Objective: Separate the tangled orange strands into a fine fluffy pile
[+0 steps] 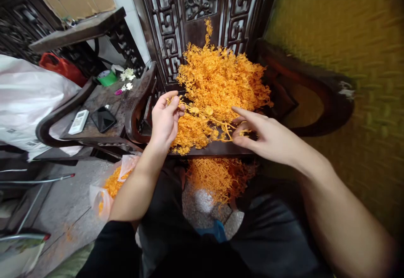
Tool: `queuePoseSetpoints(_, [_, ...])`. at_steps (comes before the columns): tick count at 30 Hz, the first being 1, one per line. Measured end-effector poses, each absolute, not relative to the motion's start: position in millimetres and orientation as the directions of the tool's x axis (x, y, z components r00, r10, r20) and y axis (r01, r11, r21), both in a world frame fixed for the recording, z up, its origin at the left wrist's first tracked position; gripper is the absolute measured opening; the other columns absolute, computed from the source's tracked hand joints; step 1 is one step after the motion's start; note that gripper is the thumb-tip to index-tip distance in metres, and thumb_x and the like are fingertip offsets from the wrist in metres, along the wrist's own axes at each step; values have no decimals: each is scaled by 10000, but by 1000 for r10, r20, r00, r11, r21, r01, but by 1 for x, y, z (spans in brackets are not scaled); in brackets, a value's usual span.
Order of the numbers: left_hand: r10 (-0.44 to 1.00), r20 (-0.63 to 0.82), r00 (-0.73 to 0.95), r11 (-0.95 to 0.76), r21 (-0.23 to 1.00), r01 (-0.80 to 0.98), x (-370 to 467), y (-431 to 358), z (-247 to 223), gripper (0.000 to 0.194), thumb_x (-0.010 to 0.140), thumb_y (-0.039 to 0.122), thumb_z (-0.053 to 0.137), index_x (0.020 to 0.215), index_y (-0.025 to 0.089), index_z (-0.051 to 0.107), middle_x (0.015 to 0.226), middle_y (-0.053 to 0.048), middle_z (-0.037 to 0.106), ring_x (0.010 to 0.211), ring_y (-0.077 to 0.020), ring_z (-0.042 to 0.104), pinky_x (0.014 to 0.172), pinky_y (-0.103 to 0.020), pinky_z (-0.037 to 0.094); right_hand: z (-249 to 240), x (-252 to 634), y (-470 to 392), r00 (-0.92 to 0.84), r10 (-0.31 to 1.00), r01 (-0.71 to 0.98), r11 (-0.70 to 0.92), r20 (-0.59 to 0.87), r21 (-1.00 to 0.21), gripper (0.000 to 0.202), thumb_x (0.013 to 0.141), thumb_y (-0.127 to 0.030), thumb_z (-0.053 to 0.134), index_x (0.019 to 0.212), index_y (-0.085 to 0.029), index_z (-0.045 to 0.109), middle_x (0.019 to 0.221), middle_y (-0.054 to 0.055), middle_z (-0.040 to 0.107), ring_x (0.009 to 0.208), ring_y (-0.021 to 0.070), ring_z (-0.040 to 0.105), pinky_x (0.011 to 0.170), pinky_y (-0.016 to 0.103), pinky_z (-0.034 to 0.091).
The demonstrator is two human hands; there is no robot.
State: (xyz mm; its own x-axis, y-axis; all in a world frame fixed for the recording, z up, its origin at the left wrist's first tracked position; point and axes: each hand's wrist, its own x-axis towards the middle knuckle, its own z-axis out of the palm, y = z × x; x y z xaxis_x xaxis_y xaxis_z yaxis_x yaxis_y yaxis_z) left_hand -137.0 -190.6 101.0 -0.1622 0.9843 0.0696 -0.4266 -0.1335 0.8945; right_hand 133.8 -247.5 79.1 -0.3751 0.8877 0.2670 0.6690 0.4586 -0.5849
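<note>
My left hand [166, 118] pinches one end of a thin, branching orange plastic-looking sprig [225, 126] between thumb and fingers. The sprig stretches across to my right hand [261, 134], whose thumb and curled fingers close around small orange branch pieces; its index finger points outward. Behind both hands a big heap of frilly orange sprigs [224, 76] rests on the dark wooden chair seat [217, 149] against its backrest. A smaller clump of orange sprigs [191, 132] lies in front of it, right beside my left hand.
Below the seat, between my legs, sits another orange pile [217, 177]. A plastic bag [101, 202] with orange pieces stands on the floor at left. A side table [85, 134] carries a phone [103, 119], a white device [78, 121] and green tape [107, 78]. A curved armrest [341, 101] is at right.
</note>
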Motion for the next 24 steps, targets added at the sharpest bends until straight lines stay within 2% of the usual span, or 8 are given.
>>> queuePoseSetpoints(3, [986, 109, -124, -151, 898, -413, -126, -202, 106, 103, 888, 156, 770, 951, 186, 694, 726, 39, 597, 617, -71, 623, 576, -182, 480, 72, 123, -245, -423, 867, 785, 495, 263, -373, 499, 1073, -490, 451, 1397, -200, 697, 1022, 133, 794, 1047, 323, 726, 1138, 634, 413])
queuePoseSetpoints(6, [984, 134, -122, -173, 890, -421, -120, -205, 111, 103, 886, 153, 776, 946, 185, 698, 727, 40, 602, 609, -64, 620, 578, -179, 484, 67, 114, -243, -475, 853, 810, 520, 218, -269, 400, 1007, -356, 609, 1326, -146, 728, 1005, 148, 786, 994, 313, 732, 1103, 572, 480])
queuePoseSetpoints(9, [974, 111, -195, -192, 861, -471, -127, -195, 110, 131, 885, 147, 780, 955, 185, 677, 737, 42, 616, 608, -58, 620, 583, -176, 482, 67, 113, -244, -508, 832, 781, 555, 224, -288, 622, 910, -147, 632, 1523, -93, 546, 1135, 170, 737, 1068, 309, 705, 1024, 470, 561])
queuePoseSetpoints(12, [969, 32, -245, -161, 833, -529, -141, -179, 105, 161, 898, 143, 765, 991, 192, 643, 728, 57, 600, 609, -48, 617, 608, -172, 493, 67, 117, -248, -543, 788, 734, 613, 289, -293, 806, 831, -34, 563, 1614, -156, 419, 1246, 154, 659, 1143, 301, 663, 1142, 539, 495])
queuePoseSetpoints(15, [974, -6, -226, -120, 833, -540, -144, -177, 101, 166, 907, 135, 744, 1006, 195, 625, 735, 58, 603, 626, -44, 627, 645, -169, 521, 65, 121, -250, -562, 750, 710, 653, 348, -262, 653, 881, -152, 634, 1527, -194, 543, 1192, 122, 644, 1083, 293, 663, 1238, 737, 271])
queuePoseSetpoints(19, [999, 18, -50, -40, 880, -473, -124, -200, 103, 153, 881, 154, 765, 983, 175, 652, 793, 29, 643, 716, -76, 698, 703, -197, 582, 65, 113, -249, -470, 767, 776, 595, 437, -209, 343, 916, -543, 723, 1004, -220, 797, 1018, 82, 669, 1041, 310, 627, 1177, 874, 80])
queuePoseSetpoints(21, [995, 26, 93, 16, 905, -424, -111, -215, 105, 186, 842, 170, 805, 958, 167, 659, 838, 14, 657, 773, -107, 736, 737, -229, 609, 67, 103, -249, -369, 761, 803, 550, 534, -228, 393, 899, -597, 728, 960, -213, 782, 1040, 105, 672, 1109, 348, 601, 1188, 846, 144])
queuePoseSetpoints(24, [963, 38, 268, 67, 926, -372, -101, -230, 107, 287, 765, 195, 877, 897, 160, 625, 954, -21, 688, 863, -154, 774, 768, -258, 623, 68, 89, -250, -195, 713, 755, 548, 674, -360, 448, 918, -572, 715, 1147, -187, 701, 1154, 150, 652, 1123, 330, 620, 1122, 663, 448])
